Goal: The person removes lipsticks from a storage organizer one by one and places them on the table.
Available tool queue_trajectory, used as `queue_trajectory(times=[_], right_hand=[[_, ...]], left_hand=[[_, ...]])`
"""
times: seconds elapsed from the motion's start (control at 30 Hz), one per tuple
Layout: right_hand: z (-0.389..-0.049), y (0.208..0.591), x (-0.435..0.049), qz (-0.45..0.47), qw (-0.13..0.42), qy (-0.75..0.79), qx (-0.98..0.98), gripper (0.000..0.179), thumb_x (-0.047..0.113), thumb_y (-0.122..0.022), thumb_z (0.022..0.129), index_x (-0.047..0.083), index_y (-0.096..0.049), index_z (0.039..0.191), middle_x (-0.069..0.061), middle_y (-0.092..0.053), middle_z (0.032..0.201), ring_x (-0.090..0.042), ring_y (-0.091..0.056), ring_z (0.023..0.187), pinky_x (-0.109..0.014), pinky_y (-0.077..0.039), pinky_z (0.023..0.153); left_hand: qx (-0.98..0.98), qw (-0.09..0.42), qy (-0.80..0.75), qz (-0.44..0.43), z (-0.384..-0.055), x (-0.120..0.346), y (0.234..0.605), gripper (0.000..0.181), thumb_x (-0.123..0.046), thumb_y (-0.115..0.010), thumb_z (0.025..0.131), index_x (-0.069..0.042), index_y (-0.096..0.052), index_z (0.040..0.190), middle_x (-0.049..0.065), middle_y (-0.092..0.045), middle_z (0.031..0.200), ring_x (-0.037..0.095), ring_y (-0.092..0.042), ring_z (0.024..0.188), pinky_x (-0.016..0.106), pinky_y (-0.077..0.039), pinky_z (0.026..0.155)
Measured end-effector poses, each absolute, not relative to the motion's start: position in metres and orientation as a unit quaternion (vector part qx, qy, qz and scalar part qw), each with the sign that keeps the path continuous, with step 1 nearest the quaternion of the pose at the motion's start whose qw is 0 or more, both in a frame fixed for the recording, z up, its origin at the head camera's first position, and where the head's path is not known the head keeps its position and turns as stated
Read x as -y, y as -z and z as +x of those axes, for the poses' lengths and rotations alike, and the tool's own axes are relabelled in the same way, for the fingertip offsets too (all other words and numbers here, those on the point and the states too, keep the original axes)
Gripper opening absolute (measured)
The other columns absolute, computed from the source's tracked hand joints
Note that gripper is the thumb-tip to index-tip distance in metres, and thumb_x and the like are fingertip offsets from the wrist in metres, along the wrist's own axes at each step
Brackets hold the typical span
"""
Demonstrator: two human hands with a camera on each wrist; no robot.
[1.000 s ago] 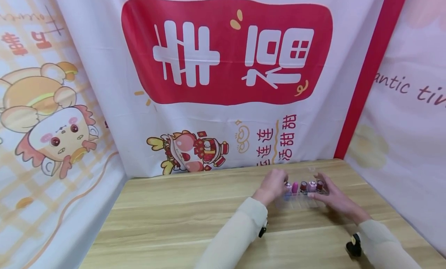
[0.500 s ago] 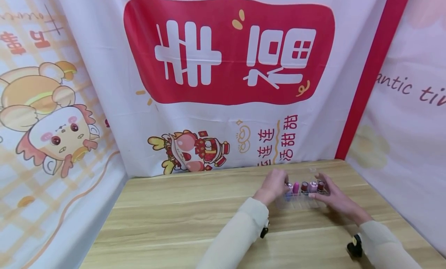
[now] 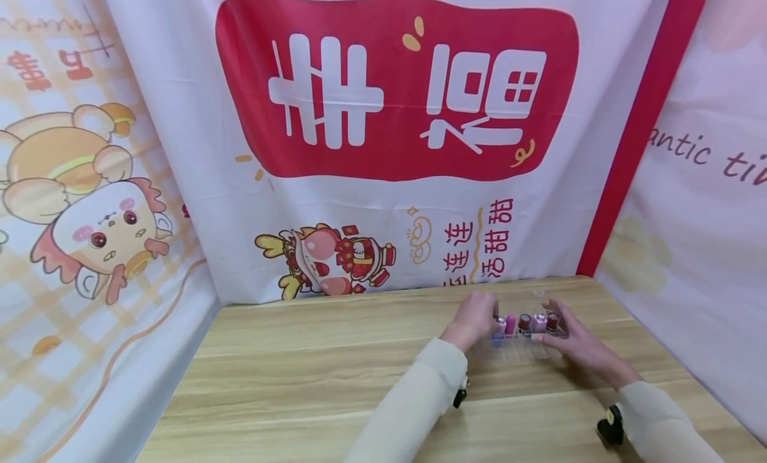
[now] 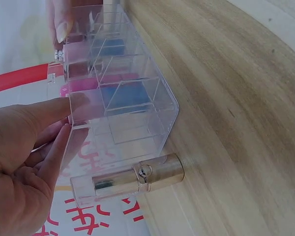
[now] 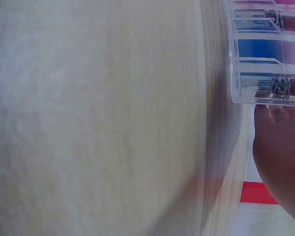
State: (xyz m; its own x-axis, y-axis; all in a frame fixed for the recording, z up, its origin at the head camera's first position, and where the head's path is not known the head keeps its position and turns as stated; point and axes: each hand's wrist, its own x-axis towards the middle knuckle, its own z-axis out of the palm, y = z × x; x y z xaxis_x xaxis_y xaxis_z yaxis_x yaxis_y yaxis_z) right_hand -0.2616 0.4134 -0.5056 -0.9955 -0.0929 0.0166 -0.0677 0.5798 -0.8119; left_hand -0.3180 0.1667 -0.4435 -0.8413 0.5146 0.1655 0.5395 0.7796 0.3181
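Note:
A clear divided lipstick organizer (image 3: 518,348) stands on the table, bearing a row of several lipsticks. My left hand (image 3: 472,320) is at its left end, fingertips pinching the top of a pink lipstick with a blue base (image 4: 128,95). Right beside that one is a magenta lipstick (image 3: 511,324). Thumb in front and fingers behind, my right hand (image 3: 578,343) grips the organizer's right end, next to a brown-capped lipstick (image 3: 552,320). In the left wrist view, a gold lipstick with a clear cap (image 4: 160,174) stands on the table just outside the organizer; the left hand hides it in the head view.
The wooden table (image 3: 311,376) stretches left and toward the front. Printed cloth (image 3: 389,243) hangs along its back edge, with more cloth hanging at both sides.
The view shifts slightly. Both hands keep their places at the organizer, and the lipsticks stay in the same row.

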Motion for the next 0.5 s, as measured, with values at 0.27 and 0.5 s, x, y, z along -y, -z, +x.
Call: queue_trajectory(times=[0.27, 0.5], right_hand=[[-0.2620, 0.5060, -0.4156, -0.054, 0.003, 0.459, -0.887, 0.102, 0.041, -0.070, 0.097, 0.010, 0.001, 0.164, -0.028, -0.011, 0.166, -0.059, -0.012, 0.148, -0.081, -0.017, 0.109], [-0.2604, 0.5070, -0.4142, -0.062, 0.001, 0.463, -0.884, 0.102, 0.039, -0.070, 0.097, 0.010, 0.002, 0.164, -0.028, -0.010, 0.166, -0.059, -0.012, 0.147, -0.081, -0.018, 0.108]], left_hand=[[0.941, 0.027, 0.172, -0.291, -0.3179, -0.1712, 0.4417, 0.017, -0.019, -0.087, 0.081, -0.017, -0.071, 0.086, -0.009, -0.064, 0.078, 0.006, -0.055, 0.069, 0.017, -0.047, 0.062], [0.935, 0.024, 0.193, -0.297, -0.3129, -0.1693, 0.4418, 0.016, -0.017, -0.087, 0.081, -0.017, -0.071, 0.088, -0.009, -0.065, 0.080, 0.005, -0.055, 0.071, 0.015, -0.048, 0.064]])
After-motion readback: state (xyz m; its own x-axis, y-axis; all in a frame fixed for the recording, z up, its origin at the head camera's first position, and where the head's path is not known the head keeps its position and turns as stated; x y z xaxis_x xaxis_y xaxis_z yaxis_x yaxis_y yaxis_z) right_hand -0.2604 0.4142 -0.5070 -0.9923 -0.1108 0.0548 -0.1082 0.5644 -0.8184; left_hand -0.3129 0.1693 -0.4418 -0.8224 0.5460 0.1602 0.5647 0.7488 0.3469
